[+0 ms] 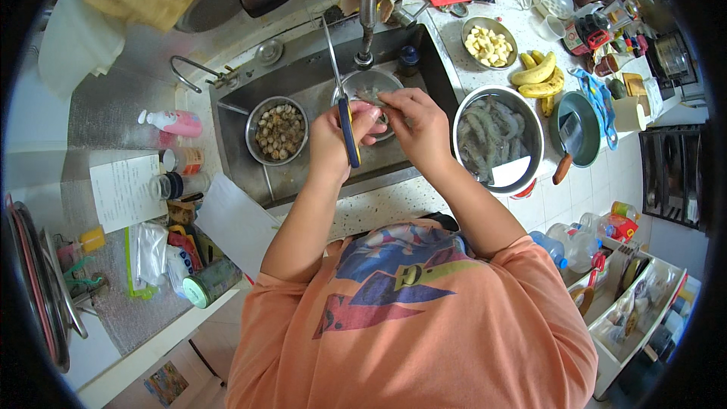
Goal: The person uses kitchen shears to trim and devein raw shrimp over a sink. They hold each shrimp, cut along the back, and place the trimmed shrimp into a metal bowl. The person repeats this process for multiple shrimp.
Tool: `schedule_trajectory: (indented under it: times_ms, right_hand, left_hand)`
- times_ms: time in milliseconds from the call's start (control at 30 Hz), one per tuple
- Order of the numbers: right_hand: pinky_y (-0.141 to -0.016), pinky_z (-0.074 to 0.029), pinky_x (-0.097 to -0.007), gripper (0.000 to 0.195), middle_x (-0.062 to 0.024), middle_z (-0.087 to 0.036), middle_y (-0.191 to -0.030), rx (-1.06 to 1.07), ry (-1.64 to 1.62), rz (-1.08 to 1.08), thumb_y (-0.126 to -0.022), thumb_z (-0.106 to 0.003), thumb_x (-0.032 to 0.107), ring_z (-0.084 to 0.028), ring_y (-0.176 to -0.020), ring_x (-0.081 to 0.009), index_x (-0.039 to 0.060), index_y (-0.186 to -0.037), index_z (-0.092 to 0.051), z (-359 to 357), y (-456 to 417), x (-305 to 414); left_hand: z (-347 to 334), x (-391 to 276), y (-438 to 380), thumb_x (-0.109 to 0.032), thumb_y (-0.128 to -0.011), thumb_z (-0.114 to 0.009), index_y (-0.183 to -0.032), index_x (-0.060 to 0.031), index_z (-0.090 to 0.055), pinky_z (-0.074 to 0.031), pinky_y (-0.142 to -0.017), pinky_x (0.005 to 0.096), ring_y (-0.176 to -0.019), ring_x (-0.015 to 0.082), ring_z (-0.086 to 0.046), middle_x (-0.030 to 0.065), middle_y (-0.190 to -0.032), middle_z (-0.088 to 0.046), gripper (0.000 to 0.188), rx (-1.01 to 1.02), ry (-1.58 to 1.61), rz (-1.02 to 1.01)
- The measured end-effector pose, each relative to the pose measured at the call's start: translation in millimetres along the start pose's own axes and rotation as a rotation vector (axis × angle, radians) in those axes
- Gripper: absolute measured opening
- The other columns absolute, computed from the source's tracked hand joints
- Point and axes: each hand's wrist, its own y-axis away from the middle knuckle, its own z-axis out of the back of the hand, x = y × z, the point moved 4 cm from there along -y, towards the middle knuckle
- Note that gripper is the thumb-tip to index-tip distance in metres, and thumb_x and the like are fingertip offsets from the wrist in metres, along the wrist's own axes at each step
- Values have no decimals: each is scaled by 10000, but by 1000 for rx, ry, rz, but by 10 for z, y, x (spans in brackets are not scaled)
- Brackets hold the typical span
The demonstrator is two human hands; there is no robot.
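Observation:
Over the sink (318,76), my left hand (341,136) holds a long-bladed tool (347,133) with a dark blue and yellow handle, apparently scissors seen edge-on. The blade points away from me toward the back of the sink. My right hand (417,125) pinches a raw shrimp (372,95) in its fingertips, close to the left fingers. Below both hands sits a metal bowl (389,76), its contents mostly hidden. A pot (539,139) of raw grey shrimp (491,125) stands right of the sink, beside my right forearm.
A metal bowl of small shellfish (278,130) stands in the sink's left part. The faucet (366,28) rises behind my hands. Peeled garlic cloves (487,45), bananas (539,76) and a green pan (590,130) lie rightward. Bottles and papers (128,190) crowd the left counter.

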Motion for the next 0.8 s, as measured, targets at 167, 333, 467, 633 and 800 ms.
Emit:
schedule_trajectory:
  times_ms: [167,333,467,633,800]
  right_hand:
    - [-655,-528,-309,266,-85,-653,-896,20,157,295,-716,-686,-50,-647,-783,-253,78,-950,-692,70,-39,150]
    - [-654,-535,-319,207,-98,-681,-920,-14,45,330,-711,-691,-60,-668,-827,-261,64,-866,-632,87,-52,153]
    - [-657,-541,-323,197,-112,-689,-944,13,-12,304,-717,-688,-65,-677,-843,-262,52,-850,-603,92,-47,139]
    - [-687,-539,-334,184,-98,-683,-935,-5,-37,340,-726,-667,-32,-671,-839,-271,75,-872,-635,116,-64,154]
    - [-697,-536,-320,228,-110,-685,-941,-36,-98,306,-717,-648,-75,-674,-852,-267,76,-887,-659,132,-76,163]
  left_hand:
    - [25,-8,-45,-114,-816,-687,-933,-9,-619,-449,-539,232,-667,141,-627,93,-830,-666,171,30,182,122]
    - [28,-26,-21,-54,-779,-682,-900,-11,-606,-444,-534,235,-671,139,-620,76,-803,-651,149,70,215,93]
    - [-1,-77,12,-48,-765,-688,-899,-21,-589,-443,-534,240,-688,140,-621,74,-800,-642,168,79,208,78]
    - [-38,-107,56,-45,-767,-682,-909,-34,-585,-440,-534,248,-694,144,-620,66,-796,-634,173,76,256,109]
    - [-50,-141,55,-85,-798,-686,-935,-13,-611,-467,-570,233,-728,135,-639,70,-857,-661,172,137,239,92]
